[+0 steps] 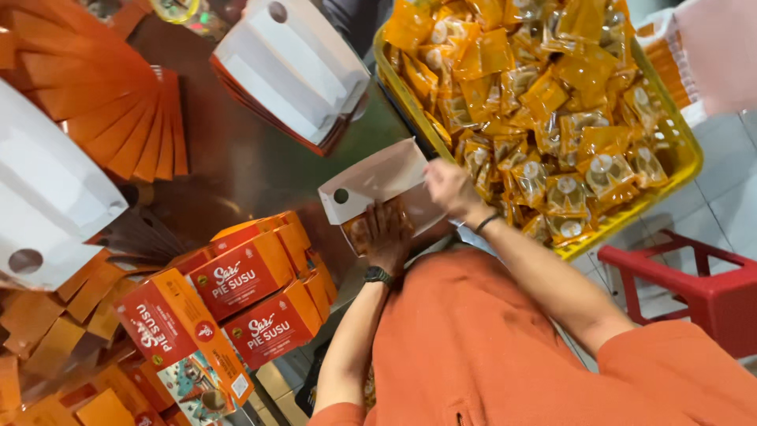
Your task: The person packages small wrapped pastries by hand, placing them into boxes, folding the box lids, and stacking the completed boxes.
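An open carton (pixel 371 183), white inside with a round hole in its flap, lies on the dark table edge just in front of me. My left hand (pixel 388 233), with a black watch on the wrist, rests flat on the orange packets inside it. My right hand (pixel 449 188), a dark band on its wrist, grips the carton's right edge beside the yellow basket (pixel 684 150). The basket is heaped with several orange-and-clear snack packets (pixel 552 102).
Closed orange-red cartons (pixel 252 292) are stacked at the lower left. Flat folded cartons fan out at the top left (pixel 102 95), the far left (pixel 47 197) and the top middle (pixel 292 67). A red plastic stool (pixel 694 288) stands on the tiled floor at the right.
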